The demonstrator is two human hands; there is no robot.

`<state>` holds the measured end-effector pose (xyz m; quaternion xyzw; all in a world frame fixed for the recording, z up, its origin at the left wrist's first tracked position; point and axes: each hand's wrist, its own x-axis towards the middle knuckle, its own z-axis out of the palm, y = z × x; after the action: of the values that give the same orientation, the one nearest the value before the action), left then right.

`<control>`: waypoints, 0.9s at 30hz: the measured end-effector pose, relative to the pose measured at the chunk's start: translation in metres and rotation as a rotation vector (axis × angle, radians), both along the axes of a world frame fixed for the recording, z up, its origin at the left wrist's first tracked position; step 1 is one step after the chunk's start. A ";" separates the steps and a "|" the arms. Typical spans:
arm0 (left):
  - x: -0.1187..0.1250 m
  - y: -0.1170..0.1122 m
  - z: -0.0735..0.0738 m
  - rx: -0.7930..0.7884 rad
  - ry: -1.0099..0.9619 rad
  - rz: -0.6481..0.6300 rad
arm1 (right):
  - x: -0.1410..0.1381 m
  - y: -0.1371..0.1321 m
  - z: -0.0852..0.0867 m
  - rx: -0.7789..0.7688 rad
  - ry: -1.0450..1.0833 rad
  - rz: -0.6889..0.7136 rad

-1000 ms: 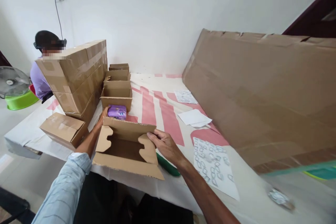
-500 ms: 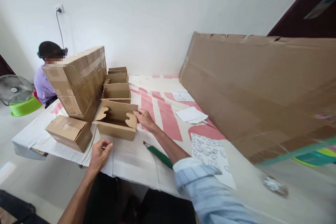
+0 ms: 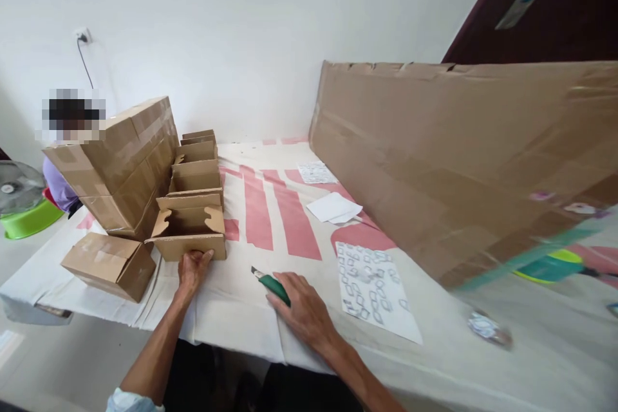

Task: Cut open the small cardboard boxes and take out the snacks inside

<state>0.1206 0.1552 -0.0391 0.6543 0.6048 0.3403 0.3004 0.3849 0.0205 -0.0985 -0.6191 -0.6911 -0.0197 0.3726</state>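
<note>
My left hand [image 3: 194, 270] is closed, its curled fingers against the front wall of an open cardboard box [image 3: 167, 248]. I see nothing held in it. The near box stands with its top open and its notched side flaps showing. To the right, my right hand [image 3: 306, 309] lies over a green-handled utility knife [image 3: 275, 288] on the table, fingers and thumb around the handle. The blade end points away from me to the left. My palm hides the rear of the handle.
Several more open boxes [image 3: 196, 178] line up behind the near one. Left of them are a taped box stack [image 3: 120, 170] and a closed box [image 3: 109, 264]. Papers [image 3: 379, 290] lie right, before a large cardboard sheet [image 3: 434, 161]. A person [image 3: 60, 174] sits behind the stack.
My right hand has left the near box's right side and come down onto the utility knife. My left hand has moved up to the box's front wall. The view has swung right.
</note>
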 end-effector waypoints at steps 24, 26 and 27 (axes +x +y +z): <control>0.020 0.160 0.012 0.015 -0.002 -0.108 | 0.002 -0.001 -0.007 0.027 0.017 -0.044; 0.022 0.165 0.014 -0.003 0.012 -0.113 | 0.002 -0.001 -0.006 0.031 0.022 -0.036; 0.023 0.165 0.015 -0.013 0.023 -0.116 | 0.003 -0.001 -0.006 0.035 0.026 -0.035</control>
<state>0.1431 0.3200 -0.0243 0.6904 0.5712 0.3109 0.3168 0.3876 0.0195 -0.1044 -0.6247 -0.6748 -0.0301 0.3918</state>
